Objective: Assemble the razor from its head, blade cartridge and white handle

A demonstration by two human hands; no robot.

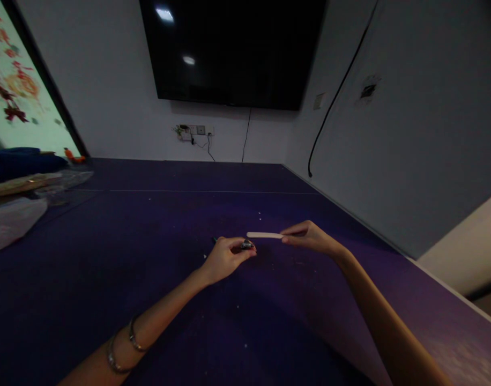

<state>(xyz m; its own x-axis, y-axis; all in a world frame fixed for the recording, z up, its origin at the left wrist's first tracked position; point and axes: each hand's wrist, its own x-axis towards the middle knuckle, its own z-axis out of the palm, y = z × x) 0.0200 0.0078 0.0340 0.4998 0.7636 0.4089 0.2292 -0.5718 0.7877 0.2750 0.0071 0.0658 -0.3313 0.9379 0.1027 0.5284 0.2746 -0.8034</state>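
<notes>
My left hand [225, 259] is closed around a small dark object with a silvery metal part [246, 244], which shows between the thumb and fingers; its exact kind is too small to make out. A thin, pale, round-ended flat stick [265, 235], like a craft stick, is pinched by its right end in my right hand [309, 237]. The stick points left, level, its free tip just above the metal piece; I cannot tell whether they touch. Behind my left hand a dark narrow thing [214, 239] pokes out, mostly hidden. Both hands are over the dark purple surface [169, 321].
Tiny white scraps [260, 216] dot the surface. A white plastic bag [16, 220], dark blue cloth [24, 162] and a small orange object [74, 156] lie at the far left. A television [237, 53] hangs on the back wall; a black cable [342, 86] runs down the right wall.
</notes>
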